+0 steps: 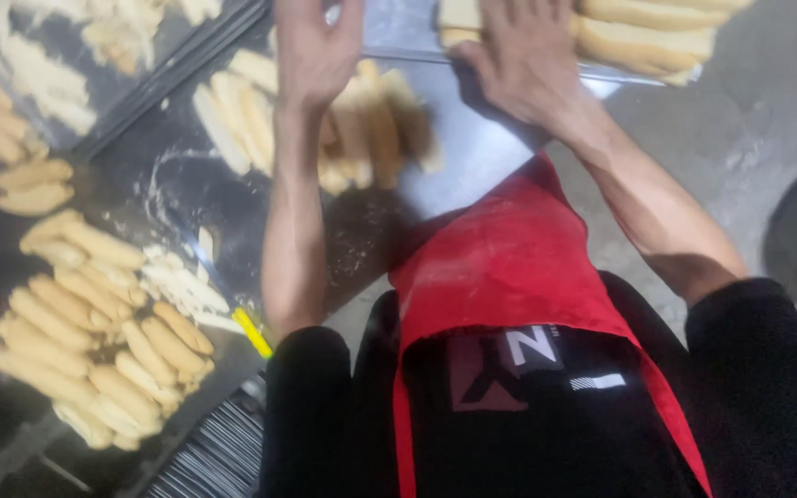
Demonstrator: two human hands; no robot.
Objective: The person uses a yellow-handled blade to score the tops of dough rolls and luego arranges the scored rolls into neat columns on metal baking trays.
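**Two hands over dough pieces on a floured metal worktable**

Nearest the camera, a red apron (509, 267) hangs over a black shirt (546, 424), and both bare forearms reach away from the body toward the far side of the worktable (472, 157). Just beside the left elbow, at the table's near edge, a small yellow-handled tool (253, 333) lies by a scatter of pale dough scraps (182, 286).

Along the near left part of the table sits a heap of finger-shaped dough rolls (94, 341), packed touching one another. Farther up the left edge lie two more rolls (34, 186), set apart from the heap.

Past the middle, the left hand (315, 51) rests palm down, fingers close together and stretched flat, on a blurred row of dough rolls (362, 124) lying side by side; it presses on them rather than closing around any.

At the far edge, the right hand (523, 60) lies spread on a metal tray (620, 78) holding longer dough rolls (648, 37). Its fingertips run out of view, so how far they curl cannot be told. At the far left corner, a dark tray (154, 46) carries more pale pieces.
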